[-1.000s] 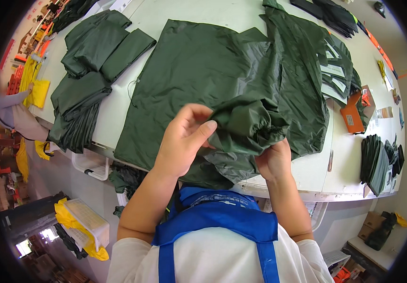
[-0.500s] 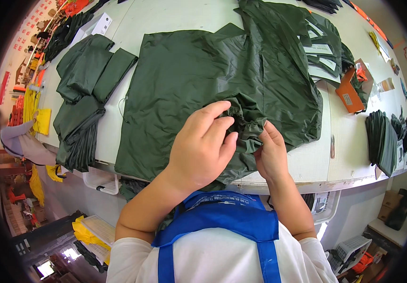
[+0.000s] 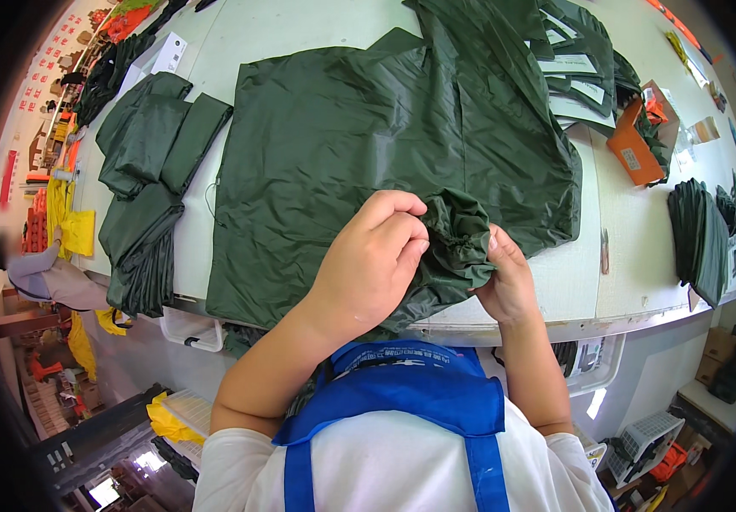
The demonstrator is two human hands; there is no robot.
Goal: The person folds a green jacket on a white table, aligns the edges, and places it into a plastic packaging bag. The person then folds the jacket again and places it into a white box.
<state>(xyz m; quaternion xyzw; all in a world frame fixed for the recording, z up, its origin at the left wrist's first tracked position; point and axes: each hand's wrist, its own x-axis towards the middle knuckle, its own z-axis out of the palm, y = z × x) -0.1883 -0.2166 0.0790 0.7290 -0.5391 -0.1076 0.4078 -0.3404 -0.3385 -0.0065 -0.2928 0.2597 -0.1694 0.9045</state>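
Garment [image 3: 317, 145], dark green, lies spread across middle of desk [image 3: 560, 294]. Gathered end [image 3: 464, 235] bunched up toward near edge, between both hands. Second ago, it faced right; now turned, with left hand [image 3: 368, 264] shifted from left side of bunch to gathered rim. Right hand's [image 3: 507, 286] grip clamped on cloth, thumb on top. Left hand's grip: fingertips at rim; cannot tell whether cloth is pinched. Work now seems centred on gathered end.
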